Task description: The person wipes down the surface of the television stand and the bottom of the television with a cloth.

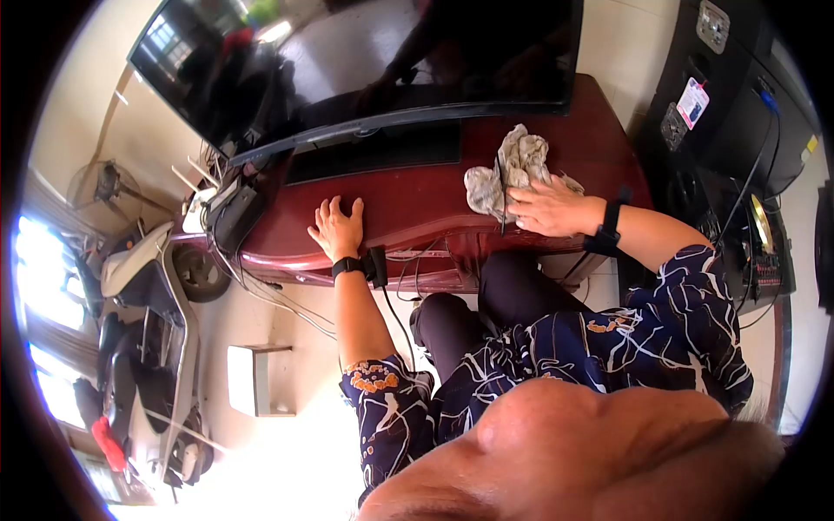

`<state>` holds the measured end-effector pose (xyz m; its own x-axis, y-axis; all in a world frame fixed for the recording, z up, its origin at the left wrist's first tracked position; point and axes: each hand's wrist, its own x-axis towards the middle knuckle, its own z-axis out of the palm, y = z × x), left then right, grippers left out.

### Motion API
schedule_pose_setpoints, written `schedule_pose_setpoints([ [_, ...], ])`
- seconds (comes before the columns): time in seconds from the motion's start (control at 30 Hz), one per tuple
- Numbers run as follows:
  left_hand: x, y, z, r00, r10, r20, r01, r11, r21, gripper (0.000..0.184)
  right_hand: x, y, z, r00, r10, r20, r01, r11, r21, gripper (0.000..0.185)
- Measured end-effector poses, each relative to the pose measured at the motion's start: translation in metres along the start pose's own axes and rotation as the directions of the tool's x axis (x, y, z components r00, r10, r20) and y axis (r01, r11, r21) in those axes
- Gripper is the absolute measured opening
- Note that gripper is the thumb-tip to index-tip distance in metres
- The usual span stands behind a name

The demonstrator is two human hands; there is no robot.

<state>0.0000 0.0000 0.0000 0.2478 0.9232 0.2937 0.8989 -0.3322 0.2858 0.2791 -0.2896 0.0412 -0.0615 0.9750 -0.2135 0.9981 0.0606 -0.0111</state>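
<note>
Cloth [526,152], grey-white and crumpled, is found on the right part of the table [400,195]. It is touched by the right hand [556,210], which is laid over its near right side with fingers stretched leftward; most of the bundle is exposed forward and to the left of the fingers. Whether any folds are gripped beneath the palm is not shown. No clean long axis is offered by the bundle, but it is crossed by a thin dark strip [503,204] directed toward the near edge. The left hand [337,227] is set down near that edge, well apart from the cloth, fingers spread, nothing held.

Surface: dark red, glossy, front edge curved. The far side is occupied by a large dark screen [365,78]; a white router [198,208] is placed at the left end, among cables.

Room: pale floor. A scooter [143,347] is parked at left, a fan [109,184] seen beyond it, and a white stool [249,380] noted between scooter and person. At right, black equipment [730,113] is stood just beside the table.
</note>
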Motion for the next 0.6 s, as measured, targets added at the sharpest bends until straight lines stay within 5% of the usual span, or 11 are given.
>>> schedule_pose_setpoints([
  [0.3,0.004,-0.002,-0.005,1.0,0.017,0.004,-0.018,1.0,0.026,0.06,-0.038,0.057,0.009,0.999,0.017,-0.029,-0.015,0.996,0.084,0.041],
  [0.4,-0.002,-0.001,-0.001,0.999,0.015,0.037,-0.016,0.999,0.037,0.06,-0.037,0.086,-0.002,0.994,0.089,0.057,-0.096,0.986,0.138,0.044],
  [0.6,-0.005,0.006,0.0,0.999,0.014,0.04,-0.016,0.999,0.045,0.06,-0.035,0.181,0.007,0.922,0.385,-0.028,-0.383,0.922,0.053,0.046],
])
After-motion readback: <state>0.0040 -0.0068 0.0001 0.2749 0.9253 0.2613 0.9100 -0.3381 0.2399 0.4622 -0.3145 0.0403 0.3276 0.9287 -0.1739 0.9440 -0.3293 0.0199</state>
